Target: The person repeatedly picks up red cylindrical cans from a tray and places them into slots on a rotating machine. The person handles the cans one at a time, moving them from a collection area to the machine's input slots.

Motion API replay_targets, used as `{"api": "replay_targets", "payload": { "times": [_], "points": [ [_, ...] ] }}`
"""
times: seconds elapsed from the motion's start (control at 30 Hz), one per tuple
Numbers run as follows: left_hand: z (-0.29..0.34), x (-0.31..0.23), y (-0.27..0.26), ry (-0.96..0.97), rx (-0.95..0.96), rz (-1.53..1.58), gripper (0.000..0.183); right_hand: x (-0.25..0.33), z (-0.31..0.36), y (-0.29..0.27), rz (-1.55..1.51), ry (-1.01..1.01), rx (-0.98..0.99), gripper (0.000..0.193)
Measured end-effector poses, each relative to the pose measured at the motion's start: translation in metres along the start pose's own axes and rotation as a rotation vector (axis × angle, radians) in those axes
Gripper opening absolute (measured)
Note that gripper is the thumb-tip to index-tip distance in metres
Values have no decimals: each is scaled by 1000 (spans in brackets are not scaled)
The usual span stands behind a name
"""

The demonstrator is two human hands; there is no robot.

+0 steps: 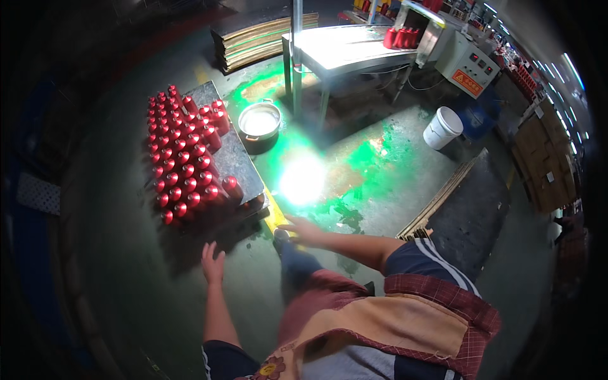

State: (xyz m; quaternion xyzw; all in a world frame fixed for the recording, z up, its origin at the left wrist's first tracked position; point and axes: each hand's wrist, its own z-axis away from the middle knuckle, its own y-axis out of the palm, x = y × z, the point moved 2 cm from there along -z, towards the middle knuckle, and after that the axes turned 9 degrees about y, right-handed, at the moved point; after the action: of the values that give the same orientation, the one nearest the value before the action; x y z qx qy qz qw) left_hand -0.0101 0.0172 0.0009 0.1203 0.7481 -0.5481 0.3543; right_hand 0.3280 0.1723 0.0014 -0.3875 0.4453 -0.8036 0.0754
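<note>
My left hand (213, 263) is held out over the floor with its fingers apart and nothing in it. To its right, my right hand (301, 231) reaches across my body above my leg and shoe, slightly blurred, fingers stretched out and empty. Ahead of both hands, many glossy red metal cylinders (188, 171) with narrow silvery necks stand upright in close rows on a low dark board (247, 168). One red cylinder (232, 187) stands at the board's near right corner, the one nearest my hands. Neither hand touches a cylinder.
Beside the board stands a metal pot (258, 135) with handles. A white bucket (441, 128) and stacked dark boards (472, 202) are at right. Farther off are a metal table (342, 45) with red cylinders, a control box (467, 66) and another board stack (253, 47). Bright glare covers the green-stained floor.
</note>
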Motion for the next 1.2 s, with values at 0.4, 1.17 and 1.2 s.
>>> {"api": "replay_targets", "payload": {
  "times": [0.4,1.17,1.2],
  "points": [
    [-196,139,131,-176,309,-125,79,29,-330,90,123,84,48,77],
    [-280,201,154,477,324,117,49,14,-274,70,-400,563,-610,57],
    [-284,191,147,472,359,203,50,9,-247,59,-425,615,-626,58]
  ]
}}
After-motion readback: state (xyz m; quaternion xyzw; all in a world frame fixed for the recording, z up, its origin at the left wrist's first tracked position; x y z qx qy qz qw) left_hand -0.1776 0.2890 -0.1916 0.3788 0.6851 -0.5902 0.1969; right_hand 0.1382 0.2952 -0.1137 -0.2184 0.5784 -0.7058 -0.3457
